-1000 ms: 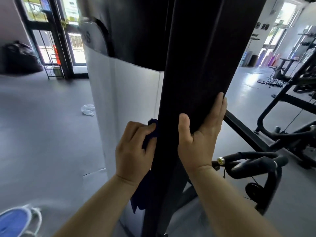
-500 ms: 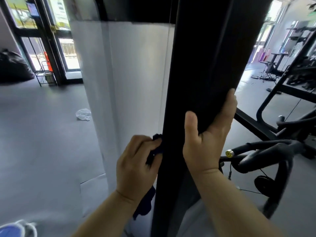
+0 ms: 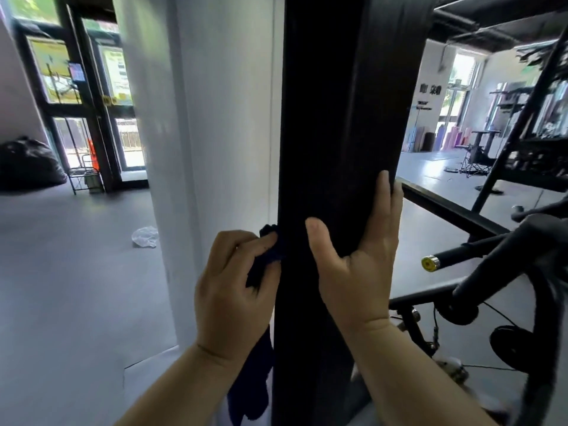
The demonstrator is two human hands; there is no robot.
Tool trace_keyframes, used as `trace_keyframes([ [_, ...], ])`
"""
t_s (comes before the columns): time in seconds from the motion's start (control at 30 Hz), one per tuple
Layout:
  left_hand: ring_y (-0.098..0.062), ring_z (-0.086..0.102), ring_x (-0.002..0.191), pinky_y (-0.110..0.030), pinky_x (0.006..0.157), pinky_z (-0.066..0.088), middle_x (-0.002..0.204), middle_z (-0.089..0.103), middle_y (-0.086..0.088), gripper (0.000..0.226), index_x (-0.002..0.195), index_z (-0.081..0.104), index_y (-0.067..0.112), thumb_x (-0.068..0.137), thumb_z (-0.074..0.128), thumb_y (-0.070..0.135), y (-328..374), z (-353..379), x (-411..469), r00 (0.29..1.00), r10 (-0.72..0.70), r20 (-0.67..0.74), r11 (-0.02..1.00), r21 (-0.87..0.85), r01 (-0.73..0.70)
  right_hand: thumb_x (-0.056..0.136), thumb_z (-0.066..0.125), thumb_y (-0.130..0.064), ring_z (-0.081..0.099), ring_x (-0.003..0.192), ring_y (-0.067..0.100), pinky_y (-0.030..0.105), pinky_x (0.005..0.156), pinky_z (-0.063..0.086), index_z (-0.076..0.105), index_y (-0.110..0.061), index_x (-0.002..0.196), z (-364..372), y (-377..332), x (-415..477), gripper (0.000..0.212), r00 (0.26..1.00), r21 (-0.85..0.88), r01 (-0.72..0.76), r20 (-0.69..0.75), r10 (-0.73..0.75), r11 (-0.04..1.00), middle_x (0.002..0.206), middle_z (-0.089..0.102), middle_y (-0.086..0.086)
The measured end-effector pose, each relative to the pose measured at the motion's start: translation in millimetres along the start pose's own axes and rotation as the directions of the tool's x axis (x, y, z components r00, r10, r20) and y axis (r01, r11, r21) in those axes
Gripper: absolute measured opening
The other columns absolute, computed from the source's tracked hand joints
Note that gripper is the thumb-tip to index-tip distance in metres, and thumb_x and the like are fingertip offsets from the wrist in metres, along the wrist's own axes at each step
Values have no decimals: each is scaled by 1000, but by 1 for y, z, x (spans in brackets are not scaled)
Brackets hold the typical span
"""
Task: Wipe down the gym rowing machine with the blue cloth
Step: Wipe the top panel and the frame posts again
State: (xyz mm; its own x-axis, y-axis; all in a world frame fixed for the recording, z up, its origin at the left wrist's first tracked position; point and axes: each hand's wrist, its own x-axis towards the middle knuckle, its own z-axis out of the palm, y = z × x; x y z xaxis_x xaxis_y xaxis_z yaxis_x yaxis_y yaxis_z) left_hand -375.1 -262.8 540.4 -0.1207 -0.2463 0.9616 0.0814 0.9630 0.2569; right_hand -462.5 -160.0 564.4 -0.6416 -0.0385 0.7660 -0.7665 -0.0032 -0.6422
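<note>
From my remote seat the black upright post [image 3: 338, 149] of the rowing machine fills the middle of the view, smooth and matt, square-edged, its top and foot both cut off by the frame. Left of it stands a white panel [image 3: 215, 118], flat and faintly glossy; I cannot tell whether it belongs to the machine. The grey floor [image 3: 76, 272] runs off behind, and the far gym gear on the right is too blurred to name.

My left hand [image 3: 233, 290] is clamped on the blue cloth [image 3: 267, 250], bunching it against the post's left edge; a dark, soft tail of it hangs below the wrist, and the part behind my fingers is hidden. My right hand [image 3: 359, 265] lies on the post, thumb flat on the front face, forefinger straight up the right corner, the other fingers hidden round the side. The two hands are apart, with the post's front face between them.

Compared with half a second ago, both hands sit at much the same height on the post, though the right fingers now point more upright, and the blue-and-white object at lower left has dropped out of view.

A black tubular handlebar [image 3: 467, 250] with a gold end cap [image 3: 429, 263] juts in at right. A crumpled clear plastic bag [image 3: 145, 237] lies on the floor.
</note>
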Motion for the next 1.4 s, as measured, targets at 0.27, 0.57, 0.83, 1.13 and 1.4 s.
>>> trace_keyframes([
  [0.27, 1, 52, 89, -2, 79, 40, 98, 54, 7, 16, 102, 72, 7, 88, 65, 10, -7, 14, -33, 989, 38, -141, 999, -9, -39, 72, 55, -71, 5, 147, 0, 41, 122, 19, 12, -55, 149, 8, 44, -50, 89, 1000, 73, 6, -11, -5, 997, 162, 3, -19],
  [0.57, -7, 58, 82, -15, 67, 47, 95, 63, -1, 20, 102, 74, 10, 88, 62, 16, -27, 11, -114, 997, 24, -80, 1000, 16, -23, 82, 54, -64, -1, 152, 10, 49, 122, 15, 15, -37, 155, 16, 90, -112, 86, 989, -60, 131, -61, -134, 990, 165, 5, -7],
  [0.83, -6, 59, 85, -18, 68, 49, 102, 56, 8, 22, 103, 71, 8, 89, 58, 17, -50, 13, -193, 1000, 12, 22, 999, 36, -13, 87, 54, -60, 1, 152, 14, 51, 121, 17, 13, -33, 154, 17, 96, -117, 82, 981, -62, 176, -74, -180, 982, 166, 6, -1],
  [1.13, -7, 57, 86, -11, 72, 46, 99, 64, -2, 23, 103, 73, 7, 91, 56, 17, -44, 16, -205, 996, -92, -20, 995, 25, 93, 103, 47, -35, -2, 151, 24, 47, 124, 8, 12, -11, 153, 12, 133, -167, 66, 890, -292, 457, 134, -437, 840, 161, 4, 12],
  [1.4, -9, 65, 81, -25, 66, 57, 104, 62, 6, 20, 102, 73, 15, 88, 59, 20, -75, 10, -328, 980, -123, 157, 991, 67, 114, 98, 53, -17, -2, 152, 21, 51, 122, 5, 51, -20, 143, 10, 156, -186, 46, 675, -408, 734, 357, -645, 543, 159, 24, 2],
])
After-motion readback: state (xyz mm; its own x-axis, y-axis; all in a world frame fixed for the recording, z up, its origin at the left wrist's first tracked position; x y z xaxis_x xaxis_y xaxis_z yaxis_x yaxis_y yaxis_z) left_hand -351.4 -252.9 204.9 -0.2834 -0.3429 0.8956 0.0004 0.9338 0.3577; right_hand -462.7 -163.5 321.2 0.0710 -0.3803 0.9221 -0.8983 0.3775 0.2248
